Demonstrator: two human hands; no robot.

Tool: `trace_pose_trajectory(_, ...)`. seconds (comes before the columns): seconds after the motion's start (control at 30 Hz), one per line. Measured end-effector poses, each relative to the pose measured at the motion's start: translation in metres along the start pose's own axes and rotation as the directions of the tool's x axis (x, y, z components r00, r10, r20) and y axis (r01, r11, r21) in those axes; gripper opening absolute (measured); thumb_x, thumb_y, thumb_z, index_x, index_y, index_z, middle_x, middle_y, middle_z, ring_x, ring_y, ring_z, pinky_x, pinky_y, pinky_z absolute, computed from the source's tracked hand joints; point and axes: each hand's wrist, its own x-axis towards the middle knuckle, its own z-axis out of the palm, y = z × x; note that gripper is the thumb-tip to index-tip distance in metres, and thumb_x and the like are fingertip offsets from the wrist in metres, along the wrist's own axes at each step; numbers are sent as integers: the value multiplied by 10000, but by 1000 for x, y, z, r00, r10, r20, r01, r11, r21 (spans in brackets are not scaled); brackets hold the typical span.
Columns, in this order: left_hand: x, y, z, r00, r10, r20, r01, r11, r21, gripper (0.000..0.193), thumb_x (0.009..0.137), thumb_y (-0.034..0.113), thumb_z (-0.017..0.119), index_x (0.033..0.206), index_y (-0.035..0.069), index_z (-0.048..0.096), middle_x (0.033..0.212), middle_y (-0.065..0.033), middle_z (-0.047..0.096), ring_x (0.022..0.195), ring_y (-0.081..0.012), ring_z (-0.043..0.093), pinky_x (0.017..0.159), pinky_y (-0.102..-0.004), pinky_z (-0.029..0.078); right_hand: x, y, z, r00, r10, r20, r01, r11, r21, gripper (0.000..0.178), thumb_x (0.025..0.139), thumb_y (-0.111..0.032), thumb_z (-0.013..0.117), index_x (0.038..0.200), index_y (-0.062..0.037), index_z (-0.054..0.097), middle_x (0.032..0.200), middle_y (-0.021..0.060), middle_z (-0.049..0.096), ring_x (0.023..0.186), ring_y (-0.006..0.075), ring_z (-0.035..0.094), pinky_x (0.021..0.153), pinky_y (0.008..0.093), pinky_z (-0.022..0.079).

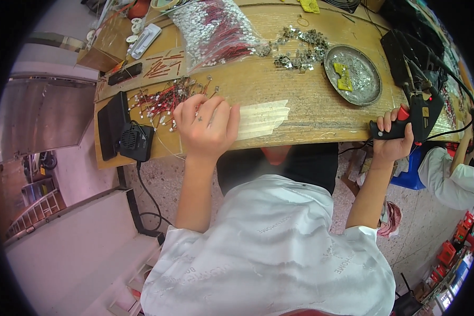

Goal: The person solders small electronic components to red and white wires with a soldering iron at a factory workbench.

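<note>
My left hand (208, 126) is closed over the front part of the table, its fingers curled beside a pile of thin red wires with white connectors (166, 100). Anything it grips is hidden behind the fingers. Just right of it, strips of pale masking tape (262, 119) lie on the wood. At the table's right front edge, my right hand (392, 134) is wrapped round the handle of a black soldering gun (419, 117) with a red trigger. The thumb and fingers lie close to that trigger.
A clear bag of red wires (216, 31) lies at the back, with small metal parts (303, 50) beside it. A round metal dish (329, 76) holds a yellow sponge (343, 77). A small black fan (137, 141) stands front left. Another person (447, 176) is at the right.
</note>
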Motion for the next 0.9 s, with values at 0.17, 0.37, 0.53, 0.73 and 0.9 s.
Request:
trace_pose_trajectory(0.17,36,-4,12,1000,-27,13,29,976,-214,105,775,122,791,793,74,699,867,-38,703,860,-265,620,783,-391,459,3,5,1,998,63,1,-63,998,20,503,976,-279,539,1367,30,472,953,91,490,714,147,456,655,298,409)
trace_pose_trajectory(0.37,101,3,64,977,142,158,-57,891,-450,77,833,105,736,798,49,697,847,-65,712,851,-271,641,757,-397,521,0,6,2,999,20,-34,-20,999,-25,455,979,-248,516,1336,32,493,923,92,513,698,154,501,643,320,445)
trace_pose_trajectory(0.53,92,1,89,959,247,141,-176,906,-385,40,808,89,735,820,62,709,852,-54,712,859,-265,640,772,-392,533,2,6,8,998,20,-67,-25,996,-87,461,971,-239,524,1337,40,491,921,94,511,700,156,503,645,322,446)
trace_pose_trajectory(0.73,80,-6,90,975,175,139,-116,928,-354,115,806,69,765,919,81,753,949,-40,731,896,-271,635,795,-371,536,4,4,6,997,32,-69,-40,992,-118,534,952,-269,543,1364,62,463,941,101,494,710,144,454,664,299,415)
trace_pose_trajectory(0.9,77,-4,91,972,157,173,-93,939,-331,113,790,78,778,901,88,757,927,-27,728,893,-260,630,792,-367,531,3,3,5,997,35,-66,-42,994,-105,572,947,-308,547,1370,66,457,951,102,490,722,149,450,671,299,406)
